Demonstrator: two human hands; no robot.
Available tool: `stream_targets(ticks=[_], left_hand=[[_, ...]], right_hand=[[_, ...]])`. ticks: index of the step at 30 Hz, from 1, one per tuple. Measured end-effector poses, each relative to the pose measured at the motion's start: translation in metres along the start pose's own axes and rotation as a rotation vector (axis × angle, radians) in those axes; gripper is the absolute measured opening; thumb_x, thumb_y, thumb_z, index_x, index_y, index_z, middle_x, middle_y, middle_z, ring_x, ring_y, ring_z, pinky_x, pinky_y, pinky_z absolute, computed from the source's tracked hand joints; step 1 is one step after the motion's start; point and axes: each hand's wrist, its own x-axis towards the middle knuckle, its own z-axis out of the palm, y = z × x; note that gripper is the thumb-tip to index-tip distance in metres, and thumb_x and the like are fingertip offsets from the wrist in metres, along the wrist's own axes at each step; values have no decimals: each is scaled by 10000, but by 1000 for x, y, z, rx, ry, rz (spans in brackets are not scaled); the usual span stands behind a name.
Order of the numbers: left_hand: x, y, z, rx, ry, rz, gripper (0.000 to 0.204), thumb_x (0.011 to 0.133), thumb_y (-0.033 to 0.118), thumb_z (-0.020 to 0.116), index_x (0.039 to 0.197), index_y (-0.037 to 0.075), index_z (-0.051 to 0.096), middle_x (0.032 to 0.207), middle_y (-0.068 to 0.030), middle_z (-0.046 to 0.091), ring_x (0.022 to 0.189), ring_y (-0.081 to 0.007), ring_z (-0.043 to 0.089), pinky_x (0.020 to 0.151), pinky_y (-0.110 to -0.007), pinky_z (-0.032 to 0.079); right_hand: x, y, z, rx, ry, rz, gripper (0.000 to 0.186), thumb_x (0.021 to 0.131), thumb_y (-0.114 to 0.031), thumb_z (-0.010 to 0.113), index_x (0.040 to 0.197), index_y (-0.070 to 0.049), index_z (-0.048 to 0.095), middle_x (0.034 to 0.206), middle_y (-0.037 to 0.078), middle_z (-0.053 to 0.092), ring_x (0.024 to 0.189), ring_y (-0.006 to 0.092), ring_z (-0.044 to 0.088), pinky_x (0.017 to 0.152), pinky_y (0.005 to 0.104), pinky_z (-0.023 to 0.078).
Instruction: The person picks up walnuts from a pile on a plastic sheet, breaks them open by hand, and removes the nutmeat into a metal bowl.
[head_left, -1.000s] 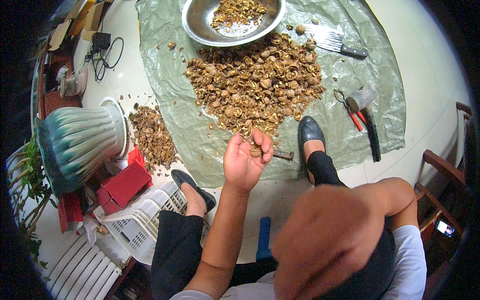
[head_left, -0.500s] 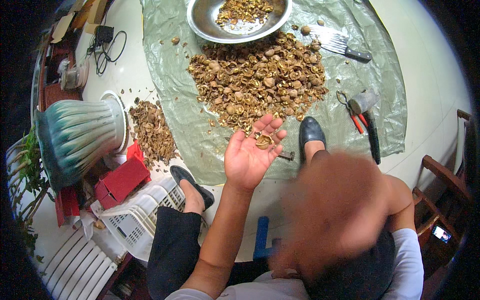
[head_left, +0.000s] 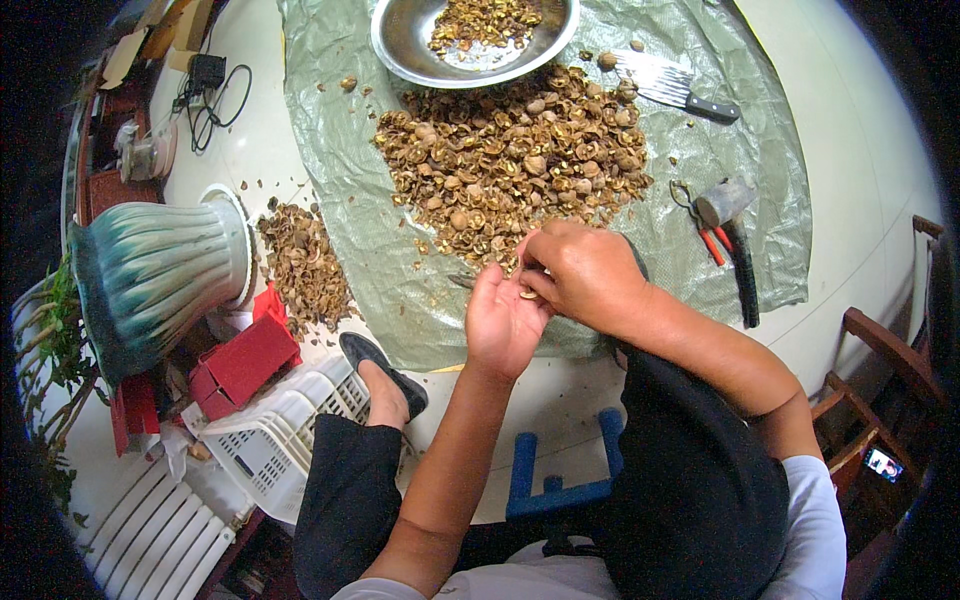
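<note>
My left hand (head_left: 503,325) is turned palm up before the pile of cracked walnuts (head_left: 520,165), its fingers partly hidden by the other hand. A cracked walnut piece (head_left: 528,294) rests in it, near the finger bases. Over those fingers bends my right hand (head_left: 585,272), thumb and fingertips pinched together at the walnut; what sits between the fingertips is hidden. Behind the pile stands a steel bowl (head_left: 400,55) with walnut kernels (head_left: 485,28) in it.
Green sheeting (head_left: 350,220) covers the floor. On it lie a broad-bladed knife (head_left: 710,108), red-handled pliers (head_left: 712,243) and a black-handled mallet (head_left: 740,250). To the left are a shell heap (head_left: 300,260), a planter (head_left: 155,275), a red box (head_left: 245,368) and a white basket (head_left: 270,450).
My right hand has swung from blurred, close by my body at the lower right, forward to my left hand, its fingers now pinching at the walnut there. My left hand has shifted slightly right.
</note>
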Motion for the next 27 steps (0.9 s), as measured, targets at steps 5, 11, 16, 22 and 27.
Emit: stream_targets(ticks=[5,11,16,22,27], left_hand=[[1,-3,3,110,253,8,414,895,323,257,1140,41,438,1104,-85,501,1006,-199,483,853,-347,387],[5,6,-26,283,221,36,377,899,322,287,1028,29,486,851,-65,530,749,-190,512,615,-273,425],[-1,11,-18,442,249,78,370,909,347,263,937,53,485,750,-53,508,671,-178,486,538,-261,373],[-2,3,0,572,218,143,375,914,357,254,930,57,479,743,-44,510,652,-150,480,548,-245,349],[-7,-1,6,655,260,148,353,910,341,282,941,53,483,738,-26,512,630,-108,480,529,-217,339]], right_hand=[[-4,10,9,326,-80,120,106,705,-149,604,719,-52,563,702,69,588,666,212,592,562,327,463],[40,78,-2,826,-140,409,245,809,-248,568,815,-3,565,580,-19,471,529,64,429,445,218,356],[73,48,-50,1449,52,312,343,889,-322,441,980,-13,556,568,-62,319,455,29,263,372,190,213],[5,22,0,838,-60,221,179,728,-103,656,870,-16,589,648,-34,498,599,33,448,531,191,370],[-4,13,3,744,36,143,121,718,-74,633,804,-7,580,606,57,533,562,121,520,550,275,433]])
